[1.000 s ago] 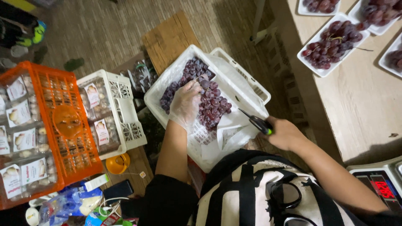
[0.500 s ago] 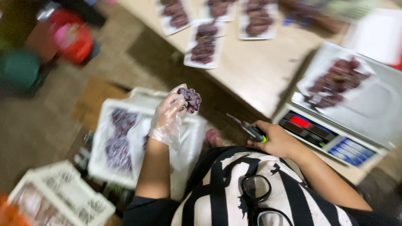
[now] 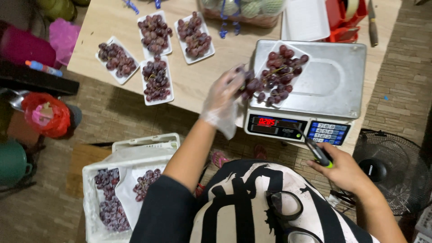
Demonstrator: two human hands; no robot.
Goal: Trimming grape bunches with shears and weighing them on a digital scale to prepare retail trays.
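Observation:
My left hand [image 3: 223,96], in a thin clear plastic glove, holds a small bunch of dark red grapes [image 3: 250,85] at the left edge of a white foam tray of grapes [image 3: 281,67]. That tray rests on the steel platform of a digital scale [image 3: 335,76] on a wooden table [image 3: 193,78]. My right hand [image 3: 344,168] grips small scissors [image 3: 315,150] with a black and green handle, held low in front of the scale's keypad.
Several more foam trays of grapes [image 3: 155,54] lie on the table's left half. A white crate [image 3: 121,157] lined with plastic holds loose grapes on the floor at lower left. A black fan [image 3: 396,168] stands at right. A red bag [image 3: 45,114] sits at left.
My left hand lifted a grape bunch out of the floor crate and carried it up to the tray on the scale. The view swung from the crate to the table.

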